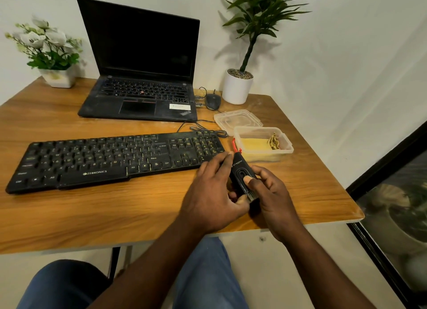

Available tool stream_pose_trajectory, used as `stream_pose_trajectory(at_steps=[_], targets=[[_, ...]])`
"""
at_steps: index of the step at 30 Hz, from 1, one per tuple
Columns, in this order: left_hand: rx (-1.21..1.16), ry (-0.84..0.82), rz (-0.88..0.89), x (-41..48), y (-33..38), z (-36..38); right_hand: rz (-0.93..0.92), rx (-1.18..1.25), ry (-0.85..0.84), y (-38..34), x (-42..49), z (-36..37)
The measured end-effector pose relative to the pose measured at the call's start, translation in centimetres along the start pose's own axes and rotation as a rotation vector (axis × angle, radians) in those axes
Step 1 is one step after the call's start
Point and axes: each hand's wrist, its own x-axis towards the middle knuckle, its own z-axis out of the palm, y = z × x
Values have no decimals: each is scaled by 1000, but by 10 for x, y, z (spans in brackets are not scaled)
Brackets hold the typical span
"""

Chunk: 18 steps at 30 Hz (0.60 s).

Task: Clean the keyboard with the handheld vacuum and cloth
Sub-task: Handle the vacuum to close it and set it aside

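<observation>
Both hands, left hand (213,193) and right hand (271,194), curled around handheld vacuum (241,172)

"ZEBRONICS" w/ logo on keyboard (111,156) front edge, under space bar. Key legends: Ctrl, Alt, Shift, Enter. "STRIFF" on handheld vacuum (238,167) body. "ThinkPad" on laptop (138,96) palm rest, rt corner. White sticker (179,106) beside it: unreadable.

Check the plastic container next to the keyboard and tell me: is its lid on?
No, the lid lies separately behind the open container, whose contents are exposed.
</observation>
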Motion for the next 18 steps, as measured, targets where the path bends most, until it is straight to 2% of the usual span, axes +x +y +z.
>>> stream_pose_trajectory(at_steps=[6,18], targets=[[62,56,14,-1,0,3,-5,-34,5,0,-1,0],[261,56,34,-3,5,6,-27,-171,24,7,3,-2]])
